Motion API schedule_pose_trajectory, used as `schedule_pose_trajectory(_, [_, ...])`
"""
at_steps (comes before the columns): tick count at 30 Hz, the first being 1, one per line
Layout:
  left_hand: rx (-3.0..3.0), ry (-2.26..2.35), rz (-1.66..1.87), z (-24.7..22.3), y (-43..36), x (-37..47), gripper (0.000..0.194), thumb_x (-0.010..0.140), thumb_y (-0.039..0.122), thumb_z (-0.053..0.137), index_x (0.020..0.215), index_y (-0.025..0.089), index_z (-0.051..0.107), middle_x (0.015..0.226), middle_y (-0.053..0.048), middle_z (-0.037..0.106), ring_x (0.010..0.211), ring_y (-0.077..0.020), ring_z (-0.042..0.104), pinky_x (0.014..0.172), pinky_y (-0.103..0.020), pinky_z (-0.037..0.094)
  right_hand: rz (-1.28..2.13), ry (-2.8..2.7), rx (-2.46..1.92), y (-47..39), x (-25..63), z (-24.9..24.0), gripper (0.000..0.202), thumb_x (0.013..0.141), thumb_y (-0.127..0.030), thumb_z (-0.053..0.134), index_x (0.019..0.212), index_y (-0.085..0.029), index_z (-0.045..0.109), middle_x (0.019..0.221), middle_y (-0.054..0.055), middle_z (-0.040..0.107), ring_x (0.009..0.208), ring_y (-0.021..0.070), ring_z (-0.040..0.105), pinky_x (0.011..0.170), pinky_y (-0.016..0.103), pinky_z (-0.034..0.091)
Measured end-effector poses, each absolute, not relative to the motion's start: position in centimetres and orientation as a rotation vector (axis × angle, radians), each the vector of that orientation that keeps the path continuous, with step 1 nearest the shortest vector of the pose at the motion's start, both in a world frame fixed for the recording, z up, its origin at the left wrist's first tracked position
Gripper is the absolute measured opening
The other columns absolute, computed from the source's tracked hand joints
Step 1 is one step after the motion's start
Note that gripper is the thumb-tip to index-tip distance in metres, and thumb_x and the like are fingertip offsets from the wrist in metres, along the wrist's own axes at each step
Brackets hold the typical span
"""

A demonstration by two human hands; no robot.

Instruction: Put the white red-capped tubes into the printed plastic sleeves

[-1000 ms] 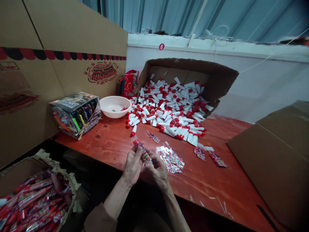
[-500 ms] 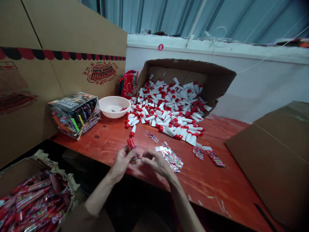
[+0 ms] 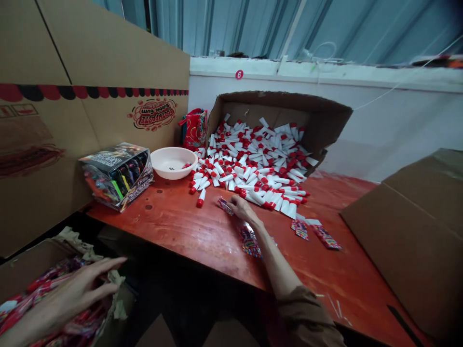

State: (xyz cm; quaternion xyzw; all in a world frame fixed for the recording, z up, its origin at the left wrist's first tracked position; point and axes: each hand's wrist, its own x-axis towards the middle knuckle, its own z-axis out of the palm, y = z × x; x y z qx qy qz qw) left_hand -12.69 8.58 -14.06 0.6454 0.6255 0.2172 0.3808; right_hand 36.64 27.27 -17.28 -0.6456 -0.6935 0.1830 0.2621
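Over the open carton of wrapped red tubes (image 3: pixel 39 289) at the lower left, my left hand (image 3: pixel 77 291) has its fingers spread and holds nothing. My right hand (image 3: pixel 240 208) reaches over the red table, its fingers closed on a small printed wrapper (image 3: pixel 225 206). Just below that hand lies a pile of printed wrappers (image 3: pixel 250 240), partly covered by my forearm. One white tube with a red cap (image 3: pixel 201 198) lies apart, left of my right hand. Behind it, many white tubes with red caps (image 3: pixel 253 164) spill from a tipped cardboard box (image 3: pixel 329 120).
A pale bowl (image 3: pixel 173 168) and a display box of colourful items (image 3: pixel 119 176) stand at the left of the table (image 3: pixel 173 221). More wrappers (image 3: pixel 326 236) lie to the right. Large cardboard boxes flank both sides, including one at right (image 3: pixel 415 231).
Both hands were together around a red-capped wrapped tube. My left hand has moved down-left over the carton and opened, the tube no longer in it. My right hand has moved up to the small wrapper.
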Motion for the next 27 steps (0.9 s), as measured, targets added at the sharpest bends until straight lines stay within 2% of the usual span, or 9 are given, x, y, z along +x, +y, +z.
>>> schedule_pose_trajectory(3, [1.368,1.28,0.711,-13.3,11.2,-3.9,0.056,0.071,0.049,0.077,0.121,0.025,0.069,0.113,-0.009,0.073,0.105,-0.0287,0.067,0.094,-0.039,0.051,0.591,-1.882,-1.516,24.7,34.3,-15.7,0.022,0.093,-0.036,0.049,0.082,-0.018,0.055,0.077,-0.001,0.061,0.068,0.013,0.051,0.062,0.023,0.04])
schedule_pose_trajectory(6, [1.038,1.005,0.927,-13.8,14.0,5.2,0.071,0.073,0.046,0.078,0.135,0.02,0.056,0.111,-0.012,0.071,0.091,-0.023,0.07,0.081,-0.036,0.056,0.777,-1.814,-1.231,21.3,31.8,-14.0,0.024,0.093,-0.04,0.052,0.08,-0.019,0.054,0.075,-0.001,0.06,0.067,0.0131,0.052,0.063,0.024,0.041])
schedule_pose_trajectory(9, [0.83,0.853,1.054,-15.5,16.3,11.5,0.059,0.068,0.045,0.083,0.115,0.013,0.068,0.095,-0.012,0.072,0.074,-0.0178,0.068,0.067,-0.028,0.054,0.91,-1.744,-1.159,18.4,29.9,-13.4,0.023,0.09,-0.041,0.058,0.081,-0.02,0.056,0.073,-0.002,0.059,0.066,0.0131,0.052,0.063,0.025,0.042])
schedule_pose_trajectory(13, [0.681,0.847,1.255,-17.5,18.3,14.8,0.044,0.063,0.045,0.085,0.081,0.007,0.074,0.075,-0.009,0.071,0.06,-0.0129,0.062,0.062,-0.025,0.05,1.025,-1.583,-1.203,16.9,29.2,-14.6,0.025,0.085,-0.044,0.065,0.086,-0.019,0.061,0.078,0.0,0.062,0.071,0.0143,0.055,0.065,0.025,0.044])
schedule_pose_trajectory(17, [0.648,0.871,1.324,-18.0,18.8,15.0,0.043,0.061,0.046,0.087,0.076,0.008,0.072,0.066,-0.007,0.069,0.056,-0.0116,0.06,0.059,-0.023,0.048,0.993,-1.546,-1.279,17.4,28.7,-15.9,0.033,0.089,-0.048,0.058,0.076,-0.018,0.059,0.069,-0.001,0.059,0.066,0.0136,0.053,0.061,0.024,0.042])
schedule_pose_trajectory(22, [0.497,0.836,1.369,-17.7,19.9,13.5,0.041,0.059,0.042,0.089,0.075,0.01,0.069,0.062,-0.003,0.067,0.052,-0.0107,0.059,0.055,-0.022,0.048,0.904,-1.815,-1.3,21.0,27.4,-15.9,0.049,0.098,-0.052,0.039,0.064,-0.018,0.054,0.06,-0.001,0.053,0.057,0.0131,0.048,0.054,0.024,0.037])
schedule_pose_trajectory(24, [0.386,0.763,1.362,-17.6,20.6,12.4,0.038,0.06,0.037,0.09,0.077,0.011,0.068,0.065,-0.003,0.068,0.054,-0.0108,0.06,0.056,-0.022,0.05,0.768,-1.973,-1.312,23.7,27.3,-15.8,0.048,0.101,-0.047,0.035,0.072,-0.017,0.061,0.07,0.002,0.06,0.065,0.0157,0.053,0.059,0.025,0.04])
schedule_pose_trajectory(26, [0.283,0.701,1.349,-17.7,21.4,11.3,0.031,0.065,0.032,0.088,0.077,0.011,0.067,0.066,-0.003,0.068,0.056,-0.011,0.061,0.057,-0.023,0.051,0.464,-2.103,-1.388,26.8,27.6,-16.0,0.034,0.1,-0.035,0.04,0.095,-0.017,0.068,0.099,0.009,0.068,0.089,0.0216,0.059,0.074,0.029,0.044])
schedule_pose_trajectory(27, [0.243,0.684,1.341,-17.7,21.6,10.8,0.028,0.069,0.029,0.086,0.076,0.011,0.066,0.066,-0.003,0.068,0.057,-0.0113,0.061,0.058,-0.024,0.053,0.301,-2.164,-1.445,28.2,27.9,-16.1,0.028,0.098,-0.028,0.043,0.108,-0.018,0.067,0.119,0.013,0.064,0.105,0.0255,0.056,0.083,0.033,0.043])
